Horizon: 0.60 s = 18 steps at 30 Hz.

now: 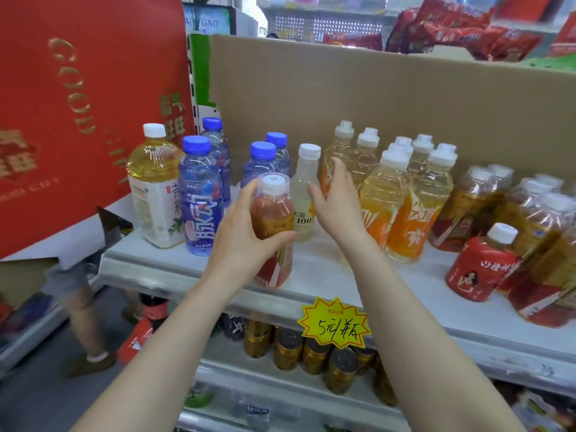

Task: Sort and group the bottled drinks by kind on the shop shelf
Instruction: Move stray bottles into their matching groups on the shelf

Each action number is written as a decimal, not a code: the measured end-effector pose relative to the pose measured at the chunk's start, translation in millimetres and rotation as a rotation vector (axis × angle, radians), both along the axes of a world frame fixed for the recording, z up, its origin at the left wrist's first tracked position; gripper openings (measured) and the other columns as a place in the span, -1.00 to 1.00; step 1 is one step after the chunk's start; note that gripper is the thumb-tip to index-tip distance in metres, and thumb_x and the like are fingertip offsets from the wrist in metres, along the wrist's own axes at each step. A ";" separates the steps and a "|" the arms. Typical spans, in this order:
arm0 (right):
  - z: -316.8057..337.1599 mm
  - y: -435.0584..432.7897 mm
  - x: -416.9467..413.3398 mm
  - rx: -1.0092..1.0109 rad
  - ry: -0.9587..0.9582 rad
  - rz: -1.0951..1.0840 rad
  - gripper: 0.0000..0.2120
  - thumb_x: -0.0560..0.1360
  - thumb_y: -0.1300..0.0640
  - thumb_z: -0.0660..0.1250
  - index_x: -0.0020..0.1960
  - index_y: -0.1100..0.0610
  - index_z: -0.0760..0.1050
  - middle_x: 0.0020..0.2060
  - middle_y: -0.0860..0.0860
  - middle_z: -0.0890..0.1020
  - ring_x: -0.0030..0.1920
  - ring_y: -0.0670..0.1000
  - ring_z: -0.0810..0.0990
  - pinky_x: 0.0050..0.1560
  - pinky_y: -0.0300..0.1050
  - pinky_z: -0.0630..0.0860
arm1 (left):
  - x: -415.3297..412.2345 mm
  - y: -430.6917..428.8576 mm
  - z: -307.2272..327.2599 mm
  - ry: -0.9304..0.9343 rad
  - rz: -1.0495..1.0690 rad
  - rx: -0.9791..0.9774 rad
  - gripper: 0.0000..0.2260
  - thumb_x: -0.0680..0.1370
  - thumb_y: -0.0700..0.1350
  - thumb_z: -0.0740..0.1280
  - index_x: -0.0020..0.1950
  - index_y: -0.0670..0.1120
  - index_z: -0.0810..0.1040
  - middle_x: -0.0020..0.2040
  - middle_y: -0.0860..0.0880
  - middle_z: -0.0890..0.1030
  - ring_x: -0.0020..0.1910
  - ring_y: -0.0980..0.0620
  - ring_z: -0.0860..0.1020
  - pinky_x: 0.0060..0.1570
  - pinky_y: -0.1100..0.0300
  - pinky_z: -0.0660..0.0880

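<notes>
Nothing fancy here: the person's left forearm (162,332) and right forearm (414,322) are bare all the way to the edge of the shot. Left hand (240,241) and right hand (338,202) are bare too, with slim fingers.

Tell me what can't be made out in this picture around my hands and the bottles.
All head view.
Label of the held bottle: mostly covered by the left hand.
Right hand: hides whether it touches the pale bottle or the orange-label bottles.
Tea bottles, far right: cut by the frame edge.
Cans below: partly behind shelf lip and price tag.
</notes>
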State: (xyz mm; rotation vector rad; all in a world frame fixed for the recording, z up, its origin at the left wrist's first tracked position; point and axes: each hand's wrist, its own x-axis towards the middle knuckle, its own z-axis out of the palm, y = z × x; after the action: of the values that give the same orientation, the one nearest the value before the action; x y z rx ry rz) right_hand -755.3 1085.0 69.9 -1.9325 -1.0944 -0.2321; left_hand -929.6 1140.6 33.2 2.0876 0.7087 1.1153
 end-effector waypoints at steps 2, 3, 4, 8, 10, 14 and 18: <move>-1.5 18.1 8.3 -0.081 0.138 0.090 -0.34 0.63 0.06 0.35 0.62 0.17 0.14 0.54 0.14 0.36 0.52 0.14 0.36 0.49 0.05 0.31 | 2.8 3.4 -1.3 0.011 -0.015 -0.008 -0.18 0.34 0.11 0.59 0.47 0.27 0.20 0.34 0.17 0.51 0.26 0.06 0.51 0.23 0.02 0.49; -2.9 23.2 9.4 -0.086 0.191 0.135 -0.37 0.63 0.05 0.36 0.59 0.14 0.17 0.49 0.12 0.42 0.47 0.13 0.42 0.44 0.05 0.37 | 4.1 4.9 -2.0 0.016 -0.018 -0.018 -0.20 0.33 0.12 0.59 0.44 0.28 0.21 0.30 0.24 0.50 0.23 0.10 0.51 0.17 0.12 0.48; -4.2 26.2 9.2 -0.078 0.238 0.162 -0.40 0.62 0.05 0.36 0.57 0.11 0.21 0.45 0.10 0.46 0.42 0.12 0.46 0.39 0.04 0.41 | 5.3 6.0 -2.6 0.017 -0.019 -0.031 -0.23 0.32 0.13 0.59 0.40 0.31 0.22 0.22 0.34 0.48 0.16 0.16 0.51 0.07 0.24 0.45; -8.2 24.3 7.8 -0.061 0.271 0.141 -0.45 0.62 0.02 0.36 0.52 0.13 0.25 0.41 0.12 0.45 0.38 0.12 0.47 0.37 0.07 0.44 | 7.3 8.2 -5.5 -0.002 -0.021 -0.082 -0.34 0.30 0.17 0.58 0.23 0.30 0.25 0.01 0.42 0.42 -0.02 0.43 0.43 -0.12 0.43 0.31; -10.8 11.1 5.1 -0.075 0.254 0.107 -0.44 0.62 0.00 0.36 0.52 0.13 0.23 0.39 0.13 0.46 0.35 0.13 0.48 0.32 0.05 0.45 | 6.6 9.7 -7.0 -0.011 -0.030 -0.084 -0.36 0.30 0.17 0.57 0.23 0.29 0.26 0.00 0.42 0.43 -0.03 0.48 0.40 -0.12 0.44 0.31; -25.5 -29.1 -7.8 -0.037 0.176 0.037 -0.43 0.61 -0.02 0.36 0.52 0.12 0.25 0.36 0.12 0.51 0.32 0.12 0.51 0.19 -0.05 0.43 | 5.7 10.1 -10.8 -0.028 -0.046 -0.060 -0.39 0.35 0.17 0.56 0.25 0.31 0.27 0.03 0.38 0.47 0.00 0.46 0.44 -0.06 0.44 0.34; -42.0 -49.8 -26.1 0.094 0.226 -0.034 -0.38 0.61 -0.09 0.36 0.57 0.06 0.22 0.41 0.03 0.51 0.36 0.05 0.51 0.30 -0.06 0.45 | 8.8 3.5 -22.2 -0.031 -0.016 -0.044 -0.25 0.38 0.14 0.55 0.46 0.21 0.23 0.30 0.06 0.46 0.27 0.05 0.45 0.25 0.05 0.44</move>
State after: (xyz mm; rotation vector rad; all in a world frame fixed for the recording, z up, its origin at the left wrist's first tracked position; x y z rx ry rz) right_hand -781.3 1035.2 28.0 -1.8441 -0.8870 -0.0796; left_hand -920.8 1144.1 11.0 2.0313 0.6942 1.1118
